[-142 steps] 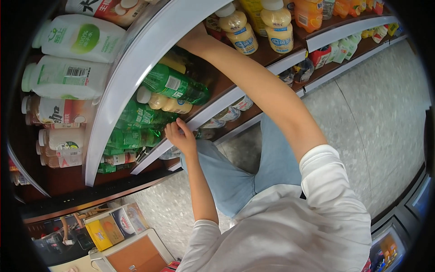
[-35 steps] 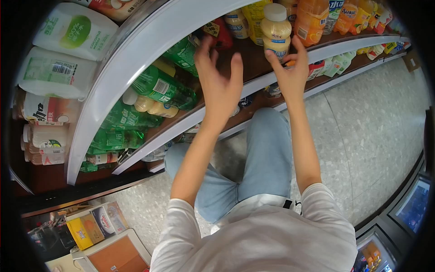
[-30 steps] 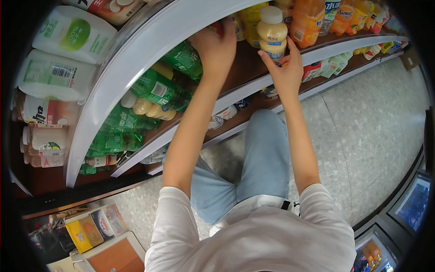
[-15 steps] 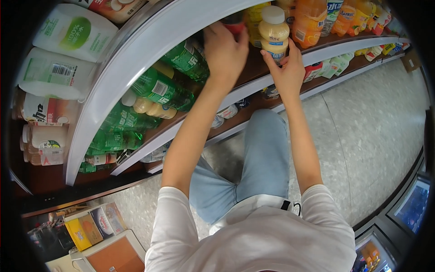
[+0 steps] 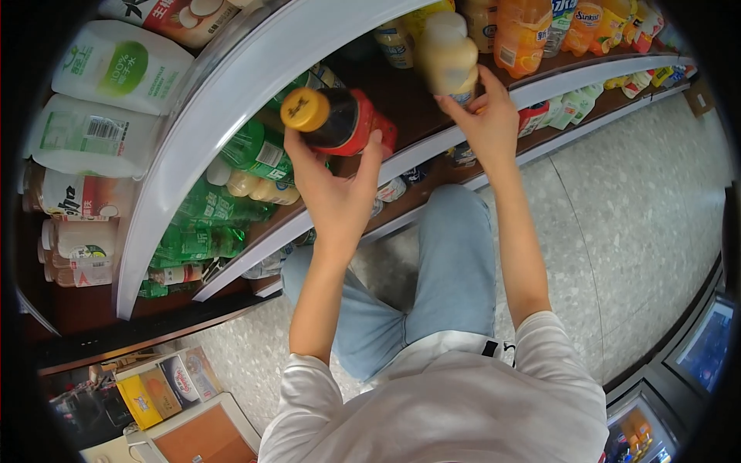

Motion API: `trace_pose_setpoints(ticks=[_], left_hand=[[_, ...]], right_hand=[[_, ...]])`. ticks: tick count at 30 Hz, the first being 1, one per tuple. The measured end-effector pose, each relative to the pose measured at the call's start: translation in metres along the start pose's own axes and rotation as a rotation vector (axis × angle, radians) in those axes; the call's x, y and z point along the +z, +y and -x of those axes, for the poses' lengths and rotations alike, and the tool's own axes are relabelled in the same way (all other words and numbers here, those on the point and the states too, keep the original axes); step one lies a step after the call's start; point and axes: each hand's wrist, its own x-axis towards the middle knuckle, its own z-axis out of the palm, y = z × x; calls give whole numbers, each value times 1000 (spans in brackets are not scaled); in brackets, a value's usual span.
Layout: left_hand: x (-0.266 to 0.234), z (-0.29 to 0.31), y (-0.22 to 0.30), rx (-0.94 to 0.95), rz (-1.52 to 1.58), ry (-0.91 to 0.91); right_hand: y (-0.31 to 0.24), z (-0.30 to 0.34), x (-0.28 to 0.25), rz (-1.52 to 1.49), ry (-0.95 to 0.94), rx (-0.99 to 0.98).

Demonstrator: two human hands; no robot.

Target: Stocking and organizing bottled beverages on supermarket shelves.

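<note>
In my left hand (image 5: 333,189) is a dark bottle (image 5: 343,123) with a yellow cap and a red label, tilted, its cap pointing left. It is held just in front of the shelf edge, over green bottles (image 5: 258,150) lying on the shelf. With my right hand (image 5: 486,119) I grip a cream-coloured bottle (image 5: 449,58) with a white cap; it is blurred and leans left. My thumb and fingers are around its lower part. Behind it stand other cream bottles (image 5: 396,45) and an orange soda bottle (image 5: 519,38) is to its right.
A curved white shelf edge (image 5: 224,92) arches above the left side, with white bottles (image 5: 123,65) on the upper shelf. Packages (image 5: 567,108) sit on the lower shelf at right. Grey floor (image 5: 633,193) lies to the right. Cardboard boxes (image 5: 158,390) are at lower left.
My left hand has come out of the shelf toward me and to the left, bringing the dark bottle into view. The cream bottle in my right hand has shifted slightly left and now leans.
</note>
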Motion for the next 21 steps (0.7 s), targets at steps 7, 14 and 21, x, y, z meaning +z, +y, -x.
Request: trace_pose_setpoints(ticks=[7,14,21], left_hand=[[2,-3,-6,8,23,15],[-2,-3,-8,-65,62,-3],[7,-10,-14,-26,57,7]], right_hand=[[-37,7,47,-79,-207,-80],[-35,-19,98,-193,-226,-123],[-28,-17,88,-475,-365,-20]])
